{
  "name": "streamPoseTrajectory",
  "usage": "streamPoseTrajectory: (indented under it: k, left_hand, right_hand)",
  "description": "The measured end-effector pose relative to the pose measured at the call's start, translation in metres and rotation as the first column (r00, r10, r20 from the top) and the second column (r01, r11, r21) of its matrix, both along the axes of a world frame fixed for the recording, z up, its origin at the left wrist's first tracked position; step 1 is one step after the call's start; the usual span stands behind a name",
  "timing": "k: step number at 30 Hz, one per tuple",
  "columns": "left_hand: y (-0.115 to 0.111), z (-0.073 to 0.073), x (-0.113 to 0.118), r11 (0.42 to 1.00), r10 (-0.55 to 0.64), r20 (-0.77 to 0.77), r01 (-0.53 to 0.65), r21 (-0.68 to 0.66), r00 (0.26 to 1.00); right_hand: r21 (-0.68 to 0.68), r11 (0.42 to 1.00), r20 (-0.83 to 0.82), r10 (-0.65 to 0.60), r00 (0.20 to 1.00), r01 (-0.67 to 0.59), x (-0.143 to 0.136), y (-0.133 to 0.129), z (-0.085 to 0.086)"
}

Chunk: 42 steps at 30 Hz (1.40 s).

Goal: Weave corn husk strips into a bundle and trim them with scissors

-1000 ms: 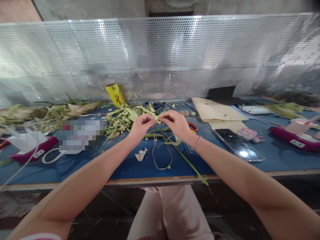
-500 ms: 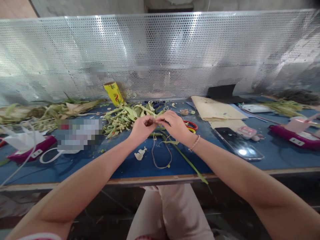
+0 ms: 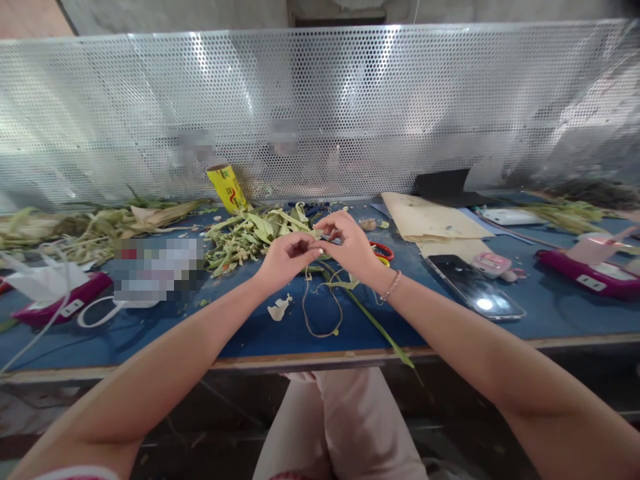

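1. At the centre of the head view, the left hand (image 3: 286,261) and right hand (image 3: 353,250) meet at their fingertips above a blue table (image 3: 260,341). Each has thumb and fingers closed in a pinch; anything between them is too hidden to tell.
2. Left of centre, a leaf pile (image 3: 250,239) lies just beyond the left hand, with a yellow tube (image 3: 228,188) tilted behind it.
3. Below the hands in the frame, a thin cord (image 3: 324,335) lies in an open loop. A pale scrap (image 3: 279,308) sits to its left, and a green stalk (image 3: 383,330) slants towards the lower right, its tip over the table edge.
4. Right of centre, red and yellow handles (image 3: 384,251) show partly behind the right hand. Farther right are brown paper (image 3: 435,219), a phone (image 3: 473,287) lying flat and a pink case (image 3: 491,264) beside it.
5. At the far left and far right sit two purple power strips (image 3: 590,275).
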<state>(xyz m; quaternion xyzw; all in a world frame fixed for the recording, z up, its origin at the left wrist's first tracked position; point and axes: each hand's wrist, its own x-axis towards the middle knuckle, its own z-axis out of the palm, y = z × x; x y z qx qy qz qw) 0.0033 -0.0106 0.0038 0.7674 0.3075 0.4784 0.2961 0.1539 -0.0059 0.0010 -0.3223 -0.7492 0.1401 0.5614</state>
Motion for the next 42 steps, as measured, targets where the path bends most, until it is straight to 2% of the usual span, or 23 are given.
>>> streamPoseTrajectory:
  k: [5, 10, 15, 19, 23, 29, 33, 37, 40, 42]
  left_hand:
    - [-0.003, 0.005, -0.002, 1.000, 0.002, 0.021, -0.001, -0.029, 1.000]
    - [-0.001, 0.004, -0.003, 1.000, -0.005, -0.006, 0.004, -0.030, 1.000]
    - [0.001, 0.005, -0.004, 0.999, 0.035, -0.056, -0.035, 0.004, 0.998]
    - [0.002, 0.003, -0.002, 0.999, -0.004, 0.015, 0.004, -0.045, 1.000]
    - [0.001, 0.000, 0.001, 0.994, 0.047, 0.082, -0.039, -0.100, 0.996]
    - [-0.003, 0.000, 0.004, 0.988, 0.143, 0.095, -0.137, -0.075, 0.985]
    - [-0.003, -0.002, 0.004, 0.987, 0.159, 0.089, -0.155, -0.049, 0.983]
    - [-0.002, -0.004, 0.003, 0.985, 0.170, 0.048, -0.169, -0.021, 0.984]
    - [-0.001, -0.003, 0.001, 0.980, 0.197, -0.031, -0.197, -0.006, 0.980]
    - [0.000, -0.002, 0.001, 0.977, 0.209, -0.068, -0.211, -0.017, 0.976]
  right_hand:
    - [-0.076, 0.996, -0.004, 0.054, 0.999, -0.054, 0.001, 0.002, -0.001]
    - [-0.178, 0.976, -0.118, 0.102, 0.988, -0.122, -0.002, 0.001, -0.002]
    - [-0.290, 0.910, -0.290, 0.211, 0.934, -0.296, -0.006, -0.001, -0.001]
    - [-0.338, 0.863, -0.414, 0.222, 0.883, -0.376, -0.008, -0.002, -0.003]
    - [-0.350, 0.876, -0.375, 0.193, 0.907, -0.332, -0.009, 0.000, -0.006]
    - [-0.324, 0.940, -0.171, 0.054, 0.984, -0.108, -0.008, -0.003, -0.002]
    - [-0.282, 0.959, -0.081, 0.007, 0.997, -0.030, -0.007, -0.007, 0.002]
    - [-0.259, 0.965, -0.116, 0.000, 0.993, -0.031, -0.009, -0.001, -0.004]
    - [-0.307, 0.948, -0.228, 0.005, 0.974, -0.077, -0.010, 0.005, -0.010]
    - [-0.320, 0.942, -0.238, 0.026, 0.971, -0.104, -0.010, 0.007, -0.012]
